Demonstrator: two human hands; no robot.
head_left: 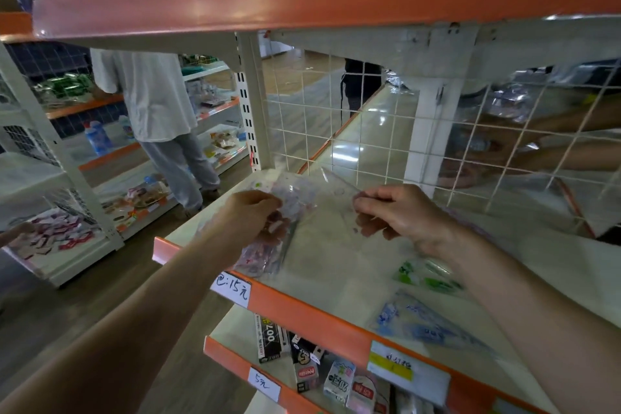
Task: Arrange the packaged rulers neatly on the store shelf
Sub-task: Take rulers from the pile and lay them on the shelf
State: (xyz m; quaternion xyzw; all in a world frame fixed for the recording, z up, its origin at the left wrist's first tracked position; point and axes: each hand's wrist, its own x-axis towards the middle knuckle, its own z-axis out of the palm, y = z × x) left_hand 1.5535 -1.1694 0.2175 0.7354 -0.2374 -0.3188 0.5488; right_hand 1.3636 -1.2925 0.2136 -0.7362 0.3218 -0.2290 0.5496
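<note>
Your left hand (250,215) grips the pink-patterned ruler packet (268,249) at the left end of the shelf (295,306). Your right hand (403,212) fingers pinch the clear packet (331,193) beside it. Lay both flat, with their edges square to the shelf's near lip.

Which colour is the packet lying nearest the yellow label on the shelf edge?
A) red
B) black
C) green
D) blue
D: the blue packet lies flat on the shelf just behind the yellow label, while the green packet lies farther back.
</note>
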